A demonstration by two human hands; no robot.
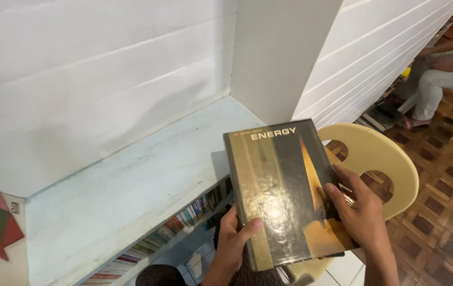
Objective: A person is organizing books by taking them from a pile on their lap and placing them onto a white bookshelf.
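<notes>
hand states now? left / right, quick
Left hand: closed on the lower left edge of the dark glossy book, thumb on the cover.
Right hand: gripping the book's right edge, fingers on the cover.

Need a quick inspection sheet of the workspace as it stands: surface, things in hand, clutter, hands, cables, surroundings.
Surface: pale blue painted shelf top, worn and bare, against white plank walls.
Job's things: glossy dark hardcover book with a gold flame-like cover picture, held closed, cover up, over the shelf edge.
Clutter: row of book spines on the lower shelf.
Grippers: left hand grips the book's lower left corner, thumb on the cover; right hand holds its right edge.
Cables: nothing seen.
Surroundings: cream plastic chair with round holes beneath the book; seated person at far right; patterned brown floor.
</notes>
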